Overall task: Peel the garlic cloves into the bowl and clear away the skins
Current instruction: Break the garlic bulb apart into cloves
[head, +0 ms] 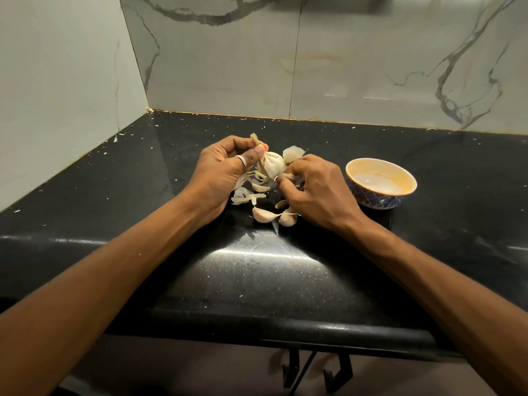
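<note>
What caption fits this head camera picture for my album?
Left hand and right hand grip a garlic bulb above loose cloves, bowl nearby.

The garlic bulb (271, 164) sits between the hands; loose cloves (264, 215) lie before them, the bowl (381, 182) right.

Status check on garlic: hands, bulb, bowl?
Left hand grips bulb by stem; right hand pinches its side. Bowl right of hands, no cloves in it. Loose cloves, skins on counter; nothing blocking.
</note>
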`<state>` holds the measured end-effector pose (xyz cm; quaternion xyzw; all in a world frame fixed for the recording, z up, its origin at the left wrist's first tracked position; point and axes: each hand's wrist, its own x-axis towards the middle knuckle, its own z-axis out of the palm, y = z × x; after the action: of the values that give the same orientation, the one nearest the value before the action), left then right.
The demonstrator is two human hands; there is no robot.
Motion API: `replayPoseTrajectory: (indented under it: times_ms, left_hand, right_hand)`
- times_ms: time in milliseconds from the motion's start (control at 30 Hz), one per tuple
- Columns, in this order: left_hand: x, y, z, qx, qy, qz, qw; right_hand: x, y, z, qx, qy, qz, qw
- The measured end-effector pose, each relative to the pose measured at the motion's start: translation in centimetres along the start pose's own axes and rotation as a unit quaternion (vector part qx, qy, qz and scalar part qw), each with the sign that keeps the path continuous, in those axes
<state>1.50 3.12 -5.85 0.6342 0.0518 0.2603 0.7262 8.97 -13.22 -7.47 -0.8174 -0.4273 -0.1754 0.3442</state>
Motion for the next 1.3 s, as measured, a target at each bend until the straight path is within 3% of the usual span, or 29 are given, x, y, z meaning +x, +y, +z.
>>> replayPoseTrajectory:
  times_ms: [267, 433, 633, 1100, 1300]
  left_hand:
    - [0.1, -0.5, -0.2, 0.098, 0.005, 0.034, 0.995]
    - [-0.3, -0.5, 0.0, 0.149, -0.013, 0.065, 0.987]
    - [-0.5, -0.7, 0.0, 0.196, -0.022, 0.071, 0.978]
    - [-0.1, -0.9, -0.4, 0.217, -0.066, 0.038, 0.973]
    - [0.0, -0.8, -0.5, 0.201, -0.072, 0.031, 0.976]
  right_hand:
    - [-0.2, -0.5, -0.2, 0.0, 0.07, -0.003, 0.998]
    - [-0.4, -0.7, -0.3, 0.021, 0.067, -0.044, 0.997]
    - [-0.4, -0.7, -0.2, 0.022, 0.05, -0.034, 0.998]
    - [0.3, -0.9, -1.0, 0.066, 0.0, 0.099, 0.993]
    - [1.1, -1.4, -1.3, 0.057, -0.02, 0.11, 0.992]
